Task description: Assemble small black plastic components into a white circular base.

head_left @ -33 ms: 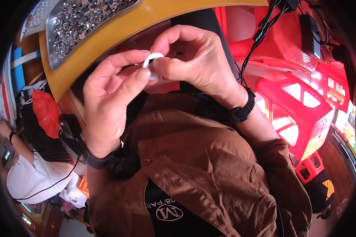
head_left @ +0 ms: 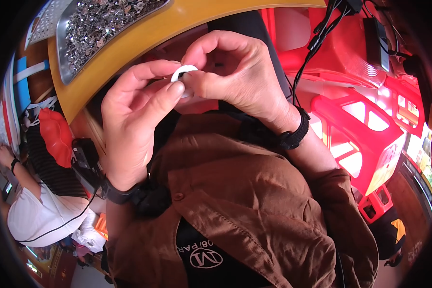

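My left hand (head_left: 127,115) and right hand (head_left: 242,72) both pinch the white ring-shaped piece (head_left: 176,73) between them, so I judge it unfinished, with metal bits (head_left: 105,26) in the tray (head_left: 61,53) beyond my left hand.

White ring (head_left: 176,74): pinched by left hand (head_left: 132,108) and right hand (head_left: 242,72)
Metal tray (head_left: 61,50): strewn with small metallic pieces (head_left: 98,31), set on yellow tabletop (head_left: 139,39)
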A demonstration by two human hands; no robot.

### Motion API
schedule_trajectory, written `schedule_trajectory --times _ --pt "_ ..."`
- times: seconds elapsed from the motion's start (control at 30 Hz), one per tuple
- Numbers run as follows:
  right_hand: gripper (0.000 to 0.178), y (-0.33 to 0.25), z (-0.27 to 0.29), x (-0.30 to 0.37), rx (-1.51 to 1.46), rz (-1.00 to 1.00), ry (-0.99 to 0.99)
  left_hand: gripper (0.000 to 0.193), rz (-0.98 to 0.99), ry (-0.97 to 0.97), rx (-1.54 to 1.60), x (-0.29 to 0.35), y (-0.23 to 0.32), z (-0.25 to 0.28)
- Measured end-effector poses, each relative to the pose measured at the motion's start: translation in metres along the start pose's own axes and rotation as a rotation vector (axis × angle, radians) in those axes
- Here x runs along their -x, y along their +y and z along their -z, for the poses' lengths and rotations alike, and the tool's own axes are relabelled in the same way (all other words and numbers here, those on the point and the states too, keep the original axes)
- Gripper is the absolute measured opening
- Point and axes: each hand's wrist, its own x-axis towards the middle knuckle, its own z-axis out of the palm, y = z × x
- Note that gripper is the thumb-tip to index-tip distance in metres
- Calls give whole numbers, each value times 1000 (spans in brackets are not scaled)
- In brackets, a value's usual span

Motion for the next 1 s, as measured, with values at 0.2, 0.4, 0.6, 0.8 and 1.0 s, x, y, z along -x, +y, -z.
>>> schedule_trajectory --times 0.2,0.4,0.6,0.8,1.0 --pt "9 1 0 3 95 166 -34 17 -99 22 -43 0 0 1" --pt "14 -6 2 5 310 212 -95 14 -114 45 -62 2 -1 1" --pt "7 -5 -8 10 104 122 1 15 -181 115 -121 1 -2 0" --pt "7 -7 -7 11 78 131 3 16 -261 91 -184 1 2 -4" --pt "12 -8 -4 12 235 129 -3 16 -394 100 -318 -3 2 -8"
